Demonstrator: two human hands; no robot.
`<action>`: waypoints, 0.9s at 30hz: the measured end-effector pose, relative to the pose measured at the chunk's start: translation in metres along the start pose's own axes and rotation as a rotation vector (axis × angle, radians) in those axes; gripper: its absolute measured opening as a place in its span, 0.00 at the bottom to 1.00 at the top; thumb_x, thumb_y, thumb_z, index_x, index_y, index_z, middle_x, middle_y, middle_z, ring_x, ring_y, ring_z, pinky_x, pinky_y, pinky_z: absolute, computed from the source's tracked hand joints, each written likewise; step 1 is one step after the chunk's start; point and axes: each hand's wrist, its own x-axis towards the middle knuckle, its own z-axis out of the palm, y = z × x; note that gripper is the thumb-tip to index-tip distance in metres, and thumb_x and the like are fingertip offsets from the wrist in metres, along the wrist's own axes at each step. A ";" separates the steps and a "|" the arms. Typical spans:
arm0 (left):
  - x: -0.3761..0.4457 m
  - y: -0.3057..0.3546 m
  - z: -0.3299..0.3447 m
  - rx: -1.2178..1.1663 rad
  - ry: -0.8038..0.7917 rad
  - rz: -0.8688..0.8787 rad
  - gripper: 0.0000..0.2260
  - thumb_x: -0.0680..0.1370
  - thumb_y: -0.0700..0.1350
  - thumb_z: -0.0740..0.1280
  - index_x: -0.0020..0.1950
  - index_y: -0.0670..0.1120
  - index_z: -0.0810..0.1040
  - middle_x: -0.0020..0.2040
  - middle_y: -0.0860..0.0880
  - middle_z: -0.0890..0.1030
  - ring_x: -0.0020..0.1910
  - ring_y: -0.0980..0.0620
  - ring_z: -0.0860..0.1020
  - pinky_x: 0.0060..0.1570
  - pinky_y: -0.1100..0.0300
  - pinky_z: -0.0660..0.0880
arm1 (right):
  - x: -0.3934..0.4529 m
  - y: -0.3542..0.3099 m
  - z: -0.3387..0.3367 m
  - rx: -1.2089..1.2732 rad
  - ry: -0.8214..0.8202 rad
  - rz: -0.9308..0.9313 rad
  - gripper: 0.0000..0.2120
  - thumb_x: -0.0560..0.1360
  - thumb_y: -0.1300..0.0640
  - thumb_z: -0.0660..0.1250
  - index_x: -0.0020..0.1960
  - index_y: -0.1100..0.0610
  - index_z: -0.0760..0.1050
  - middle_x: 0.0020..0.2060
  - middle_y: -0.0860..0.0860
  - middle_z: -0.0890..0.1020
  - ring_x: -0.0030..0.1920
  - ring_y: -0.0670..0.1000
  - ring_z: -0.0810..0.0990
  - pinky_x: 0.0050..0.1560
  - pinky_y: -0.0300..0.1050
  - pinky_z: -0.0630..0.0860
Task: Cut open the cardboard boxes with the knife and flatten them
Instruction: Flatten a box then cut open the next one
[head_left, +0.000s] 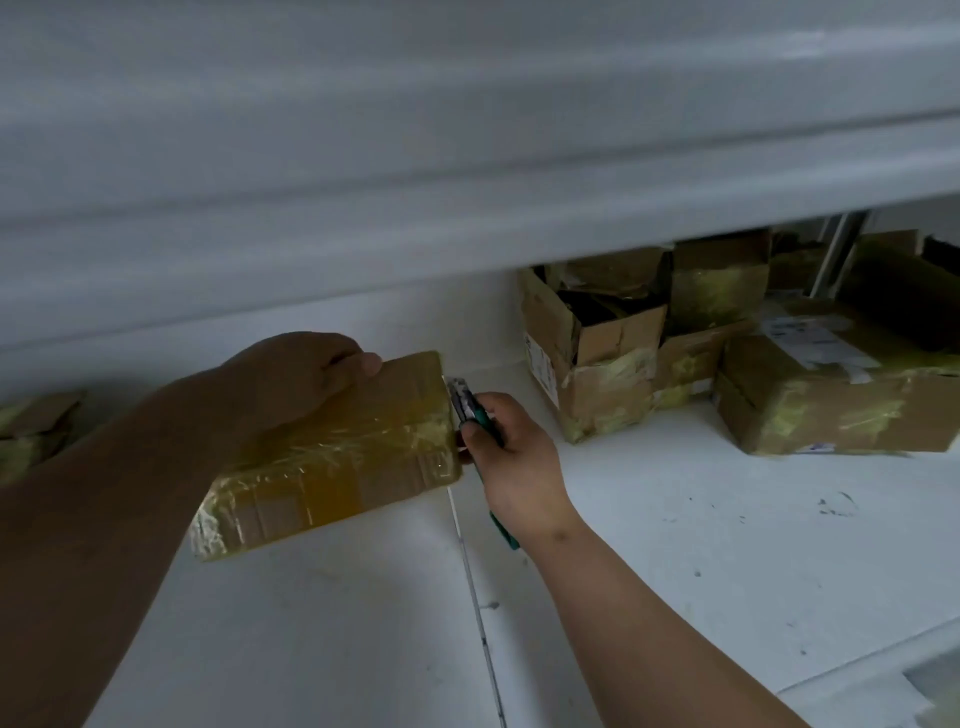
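A taped cardboard box (343, 457) lies on the white table (675, 545), wrapped in yellowish clear tape. My left hand (306, 374) grips its far top edge, fingers curled over the rim. My right hand (511, 457) holds a green-handled utility knife (467, 408), whose metal tip points at the box's right end face, at its upper corner. The knife's handle end sticks out below my wrist.
Several taped and partly opened cardboard boxes (613, 353) stand piled at the back right, one large box (831, 400) nearest. Flattened cardboard (36, 431) lies at the far left. A white shelf or wall edge (467, 208) overhangs the table's back.
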 end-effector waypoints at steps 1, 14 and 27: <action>-0.002 0.002 0.000 0.030 0.009 -0.039 0.33 0.72 0.75 0.43 0.58 0.56 0.75 0.50 0.53 0.80 0.45 0.54 0.76 0.47 0.57 0.70 | 0.000 -0.004 0.003 -0.003 -0.009 -0.003 0.10 0.81 0.60 0.61 0.57 0.48 0.76 0.46 0.47 0.83 0.48 0.49 0.83 0.55 0.53 0.80; -0.039 0.010 0.016 0.223 0.244 -0.085 0.28 0.77 0.68 0.41 0.75 0.64 0.60 0.72 0.52 0.70 0.67 0.45 0.71 0.66 0.45 0.66 | -0.011 -0.023 0.024 0.130 -0.054 0.060 0.10 0.80 0.60 0.61 0.55 0.48 0.77 0.49 0.50 0.84 0.49 0.51 0.84 0.54 0.47 0.80; -0.062 0.013 0.020 0.487 -0.005 -0.069 0.64 0.59 0.76 0.68 0.75 0.54 0.26 0.78 0.53 0.44 0.76 0.45 0.52 0.74 0.36 0.48 | -0.011 -0.033 0.023 0.126 -0.102 0.115 0.12 0.82 0.61 0.60 0.62 0.50 0.76 0.45 0.48 0.83 0.35 0.46 0.84 0.37 0.32 0.77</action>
